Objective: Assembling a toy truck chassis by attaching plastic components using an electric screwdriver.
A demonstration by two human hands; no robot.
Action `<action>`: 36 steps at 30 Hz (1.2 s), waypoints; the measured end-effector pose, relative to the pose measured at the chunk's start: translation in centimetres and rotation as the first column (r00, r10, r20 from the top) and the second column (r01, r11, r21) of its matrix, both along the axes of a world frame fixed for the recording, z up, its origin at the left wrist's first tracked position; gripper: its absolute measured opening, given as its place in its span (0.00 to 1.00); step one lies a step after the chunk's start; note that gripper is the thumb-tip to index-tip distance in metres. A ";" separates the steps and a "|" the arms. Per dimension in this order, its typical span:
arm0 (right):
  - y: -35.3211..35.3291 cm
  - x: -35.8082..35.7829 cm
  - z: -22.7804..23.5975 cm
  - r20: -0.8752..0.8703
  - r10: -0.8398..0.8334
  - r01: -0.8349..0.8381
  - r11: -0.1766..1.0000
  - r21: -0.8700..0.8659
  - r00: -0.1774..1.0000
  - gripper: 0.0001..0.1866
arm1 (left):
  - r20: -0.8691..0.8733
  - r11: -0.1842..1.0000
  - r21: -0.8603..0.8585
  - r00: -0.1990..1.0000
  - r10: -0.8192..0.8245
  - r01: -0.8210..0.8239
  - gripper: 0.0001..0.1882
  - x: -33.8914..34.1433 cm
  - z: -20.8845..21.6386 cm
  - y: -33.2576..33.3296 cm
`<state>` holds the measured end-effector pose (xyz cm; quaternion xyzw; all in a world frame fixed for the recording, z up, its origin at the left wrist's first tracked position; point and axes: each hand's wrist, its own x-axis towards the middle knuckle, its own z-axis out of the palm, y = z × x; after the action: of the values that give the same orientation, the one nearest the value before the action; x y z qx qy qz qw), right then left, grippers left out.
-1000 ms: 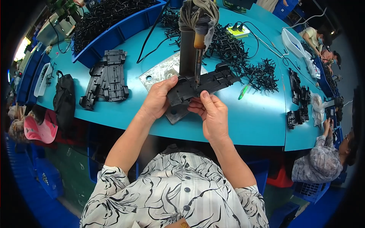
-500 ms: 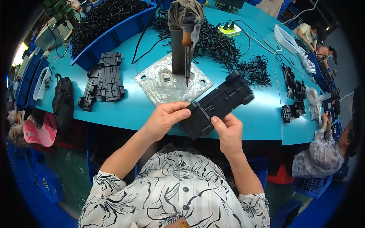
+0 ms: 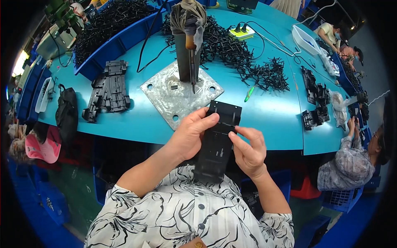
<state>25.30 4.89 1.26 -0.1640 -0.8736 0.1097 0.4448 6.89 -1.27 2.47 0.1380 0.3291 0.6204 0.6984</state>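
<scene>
Close to my body, in front of the table edge, I hold a flat black plastic toy-car chassis [image 3: 216,151], its long side running toward me. My left hand [image 3: 192,134] is closed on its left side, the thumb lying on the face. At the right edge, near a cross ridge, the thumb and fingertips of my right hand [image 3: 250,149] are pinched on the part. Beyond the chassis lies a square metal plate [image 3: 161,91] with corner holes. Above it a soldering iron [image 3: 191,62] points downward, fixed to a cloth-wrapped post [image 3: 182,53].
Stacked black chassis parts [image 3: 108,89] lie at left, near a blue bin [image 3: 111,49] of small black pieces. A heap of such pieces [image 3: 231,56] spreads behind the iron. A small green object [image 3: 249,94], a yellow-green power strip [image 3: 242,32] and more chassis parts [image 3: 316,93] lie rightward.
The chassis has turned from slanting far right to nearly lengthwise and come closer to my body. My right hand has shifted its grip. The small green object is now visible.
</scene>
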 end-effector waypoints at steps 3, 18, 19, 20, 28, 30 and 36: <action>-0.1 0.7 -0.6 -0.019 0.018 -0.021 0.990 -0.143 1.000 0.16 | -0.073 0.984 0.146 0.991 0.111 -0.099 0.14 0.7 -1.3 0.1; -2.2 -2.9 0.8 -0.416 -0.254 -0.386 0.158 -0.909 0.873 0.03 | -0.075 0.967 0.199 0.982 0.176 -0.158 0.13 1.6 -1.8 -3.1; -2.8 -3.0 0.7 -0.391 -0.260 -0.363 0.152 -0.920 0.883 0.03 | -0.072 0.977 0.136 0.982 0.177 -0.166 0.10 1.7 -2.1 -3.8; -3.1 -2.6 0.6 -0.378 -0.272 -0.345 0.162 -0.924 0.885 0.03 | -0.062 0.983 0.095 0.985 0.162 -0.155 0.09 1.9 -2.3 -3.8; -4.3 -2.7 -0.5 -0.316 -0.331 -0.302 0.093 -0.949 0.889 0.02 | 0.009 0.984 -0.046 0.985 0.175 -0.174 0.03 2.0 -2.7 -4.7; -4.5 -3.0 -0.4 -0.318 -0.333 -0.300 0.104 -0.948 0.888 0.02 | 0.038 0.989 -0.086 0.992 0.124 -0.121 0.03 1.6 -2.4 -4.7; -4.2 -3.8 -1.0 -0.376 -0.272 -0.320 0.229 -0.919 0.886 0.02 | -0.034 0.980 -0.019 0.980 0.198 -0.199 0.04 1.5 -3.6 -4.1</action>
<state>21.47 0.72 0.28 -0.3584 -0.4809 0.6704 0.4368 8.41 -5.39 -1.08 0.1066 0.3593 0.6808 0.6293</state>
